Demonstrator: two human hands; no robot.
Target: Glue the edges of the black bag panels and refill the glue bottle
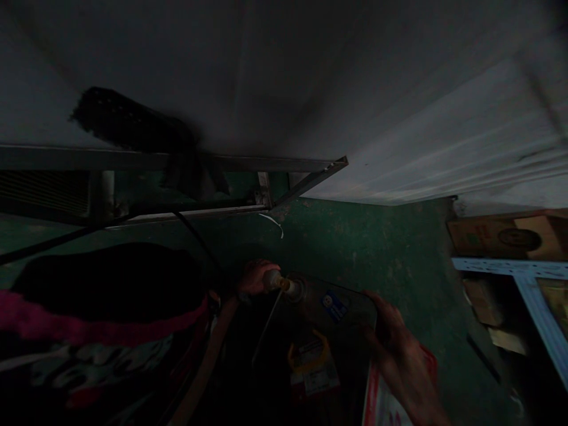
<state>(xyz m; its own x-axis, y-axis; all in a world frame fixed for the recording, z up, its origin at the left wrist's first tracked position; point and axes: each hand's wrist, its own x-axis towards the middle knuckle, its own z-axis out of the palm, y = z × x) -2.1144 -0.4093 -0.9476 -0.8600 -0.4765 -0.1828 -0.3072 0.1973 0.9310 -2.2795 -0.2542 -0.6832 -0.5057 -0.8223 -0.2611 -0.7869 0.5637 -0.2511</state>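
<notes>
The light is very dim. In the head view a dark, glossy, see-through panel (350, 302) with rounded corners is tilted in front of me. My right hand (397, 346) is closed round its right edge. At its upper left corner, my left hand (258, 277) has its fingers curled against a whitish knob-like piece (271, 280). A yellow collar (284, 284) joins this piece to a pale round base on the panel. The panel bears a blue sticker (333, 306). Lower down are a yellow curved part (309, 354) and a printed label (316, 381), both dim.
A black and pink patterned garment (102, 331) fills the lower left. Ahead, a metal frame (306, 183) juts out with dark cloth (133, 121) hanging over it. A cardboard box (492, 236) rests on a light blue rack (523, 281). The floor (346, 236) is green.
</notes>
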